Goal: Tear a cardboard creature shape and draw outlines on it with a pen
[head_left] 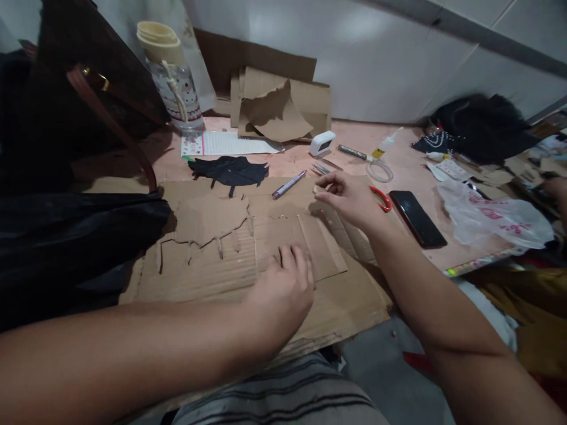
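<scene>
Right now we have our left hand (pixel 283 289) lying palm down on the large brown corrugated cardboard sheet (pixel 212 271), fingers close together and pressing on its upper layer. It grips nothing. This sheet lies flat on the pink tabletop (pixel 407 162), its long axis running side to side in front of us, with a jagged leaf outline cut into its left half. Our right hand (pixel 349 198) hovers over the far right corner of the sheet, thumb and forefinger pinched together. We cannot tell whether anything small sits between them.

A pair of red-handled scissors (pixel 383 199) shows just past the sheet's right edge, partly under that hand, and a black smartphone (pixel 417 218) lies further right of it. A slim silver pen (pixel 289 184) rests on the sheet's far edge, pointing away and to the right. A black leaf-shaped paper cut-out (pixel 230 170) lies just beyond the sheet.

As for containers, a clear plastic bottle with a cream lid (pixel 170 77) stands upright well behind the sheet's left end, and we cannot make out its contents. A crumpled white plastic bag with red print (pixel 491 217) lies far right of the sheet, its inside hidden. A dark handbag with a brown strap (pixel 101 112) sits left of the sheet, and what it holds is not visible.
</scene>
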The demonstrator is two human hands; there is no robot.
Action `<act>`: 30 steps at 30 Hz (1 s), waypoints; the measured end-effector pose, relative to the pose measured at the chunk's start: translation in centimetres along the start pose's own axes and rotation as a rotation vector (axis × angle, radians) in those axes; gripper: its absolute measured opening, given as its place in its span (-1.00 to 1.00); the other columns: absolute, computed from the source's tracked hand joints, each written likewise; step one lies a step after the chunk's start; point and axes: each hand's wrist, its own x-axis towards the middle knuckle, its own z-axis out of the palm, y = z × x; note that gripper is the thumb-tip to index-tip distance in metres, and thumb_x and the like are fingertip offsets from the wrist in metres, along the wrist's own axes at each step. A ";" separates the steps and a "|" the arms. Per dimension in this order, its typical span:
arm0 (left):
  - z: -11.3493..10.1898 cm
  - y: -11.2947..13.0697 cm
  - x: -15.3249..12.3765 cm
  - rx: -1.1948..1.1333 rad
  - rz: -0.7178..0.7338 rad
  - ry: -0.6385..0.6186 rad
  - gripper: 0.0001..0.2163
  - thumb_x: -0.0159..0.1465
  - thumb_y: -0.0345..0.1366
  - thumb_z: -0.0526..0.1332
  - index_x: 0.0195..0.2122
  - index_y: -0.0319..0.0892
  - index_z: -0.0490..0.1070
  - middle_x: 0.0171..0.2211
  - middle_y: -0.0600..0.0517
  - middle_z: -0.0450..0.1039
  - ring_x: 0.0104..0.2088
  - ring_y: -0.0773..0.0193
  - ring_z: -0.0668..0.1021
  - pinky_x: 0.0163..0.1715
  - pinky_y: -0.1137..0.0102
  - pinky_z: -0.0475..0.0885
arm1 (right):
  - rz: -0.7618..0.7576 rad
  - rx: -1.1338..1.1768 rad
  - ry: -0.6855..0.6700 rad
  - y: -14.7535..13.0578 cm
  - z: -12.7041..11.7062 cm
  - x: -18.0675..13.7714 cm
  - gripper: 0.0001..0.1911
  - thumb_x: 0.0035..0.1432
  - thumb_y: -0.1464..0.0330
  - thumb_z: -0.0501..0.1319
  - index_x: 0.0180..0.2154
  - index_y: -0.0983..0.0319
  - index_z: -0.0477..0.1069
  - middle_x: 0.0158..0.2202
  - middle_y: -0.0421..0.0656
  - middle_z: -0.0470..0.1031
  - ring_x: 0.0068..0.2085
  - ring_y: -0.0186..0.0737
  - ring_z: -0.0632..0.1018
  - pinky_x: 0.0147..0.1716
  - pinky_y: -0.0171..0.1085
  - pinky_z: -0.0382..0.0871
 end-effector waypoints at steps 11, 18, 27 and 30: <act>-0.5 -0.6 0.4 -0.035 0.028 0.036 -0.61 0.44 -0.43 0.04 0.16 -0.58 0.45 -0.04 -0.64 0.53 -0.06 -0.33 0.67 -0.33 0.10 0.65 | -0.387 -0.057 -0.513 -5.7 2.8 -3.7 -0.83 0.32 0.50 0.15 -0.18 0.20 0.50 -0.10 -0.13 0.49 -0.15 -0.24 0.53 -0.16 -0.26 0.38; -1.0 -0.9 0.7 -0.105 0.049 -0.081 -0.53 0.37 -0.50 0.11 0.28 -0.59 0.31 0.11 -0.68 0.41 0.07 -0.40 0.59 -0.21 0.02 0.65 | -0.484 -0.307 -0.400 -5.6 3.0 -3.0 -0.81 0.29 0.50 0.14 -0.31 0.23 0.51 -0.17 -0.09 0.47 -0.27 -0.21 0.43 -0.30 -0.24 0.26; -1.2 -0.9 1.0 -0.129 0.028 -0.071 -0.58 0.40 -0.48 0.09 0.25 -0.58 0.36 0.05 -0.65 0.48 0.03 -0.39 0.62 -0.29 0.04 0.66 | -0.573 -0.279 -0.412 -4.6 3.0 -3.1 -0.76 0.36 0.44 0.10 -0.26 0.17 0.53 -0.14 -0.06 0.49 -0.20 -0.14 0.48 -0.20 -0.19 0.38; -1.2 -0.8 0.9 -0.138 0.013 -0.094 -0.60 0.44 -0.45 0.04 0.20 -0.57 0.42 -0.08 -0.60 0.56 -0.10 -0.30 0.68 -0.42 0.15 0.64 | -0.615 -0.206 -0.482 -4.4 3.3 -3.1 -0.77 0.35 0.46 0.11 -0.23 0.16 0.53 -0.09 -0.09 0.51 -0.15 -0.16 0.51 -0.17 -0.20 0.40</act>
